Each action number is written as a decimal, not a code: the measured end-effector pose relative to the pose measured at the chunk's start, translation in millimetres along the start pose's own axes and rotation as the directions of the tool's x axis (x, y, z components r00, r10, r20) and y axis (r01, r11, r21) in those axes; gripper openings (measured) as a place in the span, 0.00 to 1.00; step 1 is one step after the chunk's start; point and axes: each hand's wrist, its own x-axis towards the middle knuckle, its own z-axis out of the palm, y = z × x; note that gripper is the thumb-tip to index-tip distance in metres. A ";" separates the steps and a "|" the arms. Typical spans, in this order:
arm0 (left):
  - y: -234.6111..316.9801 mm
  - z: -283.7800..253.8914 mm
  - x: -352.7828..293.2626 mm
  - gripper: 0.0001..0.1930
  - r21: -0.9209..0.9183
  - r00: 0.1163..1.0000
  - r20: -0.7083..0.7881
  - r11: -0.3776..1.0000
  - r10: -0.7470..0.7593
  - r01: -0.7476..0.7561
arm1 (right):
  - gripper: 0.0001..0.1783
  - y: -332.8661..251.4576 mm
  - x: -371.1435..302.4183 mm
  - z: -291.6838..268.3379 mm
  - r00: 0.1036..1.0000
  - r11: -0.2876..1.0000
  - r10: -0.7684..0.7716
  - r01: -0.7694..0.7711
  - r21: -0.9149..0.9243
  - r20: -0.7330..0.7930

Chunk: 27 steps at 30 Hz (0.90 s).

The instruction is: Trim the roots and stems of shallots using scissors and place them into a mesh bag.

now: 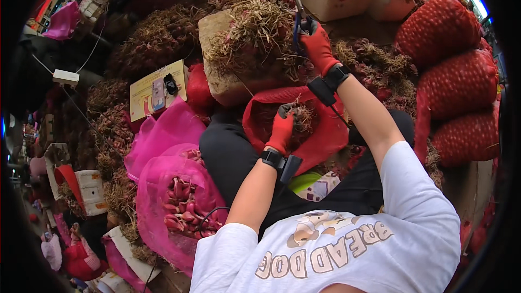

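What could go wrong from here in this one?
The scissors held in the right hand might nick bulbs in the dried bunches piled close beside them. The pink mesh bag appears open, so the loose shallots inside could spill if a leg knocks it.

Two gloves (281, 133), two wristbands (337, 75), one pair of scissors (296, 31)
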 end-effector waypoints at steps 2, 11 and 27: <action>10.0 -4.8 -0.4 0.13 -0.222 0.992 0.079 0.969 -0.095 0.110 | 0.14 0.5 -31.0 -23.4 0.993 0.989 0.081 -0.090 0.115 0.080; 50.8 12.4 -24.4 0.18 -0.056 0.977 0.202 0.997 0.061 -0.051 | 0.10 -51.9 -206.1 -229.1 0.813 0.907 0.421 -0.386 -0.168 0.403; 57.2 12.7 -45.2 0.18 -0.054 0.917 0.399 0.997 -0.027 0.053 | 0.16 4.7 -175.8 -109.0 0.595 0.867 0.350 -0.497 -0.011 0.723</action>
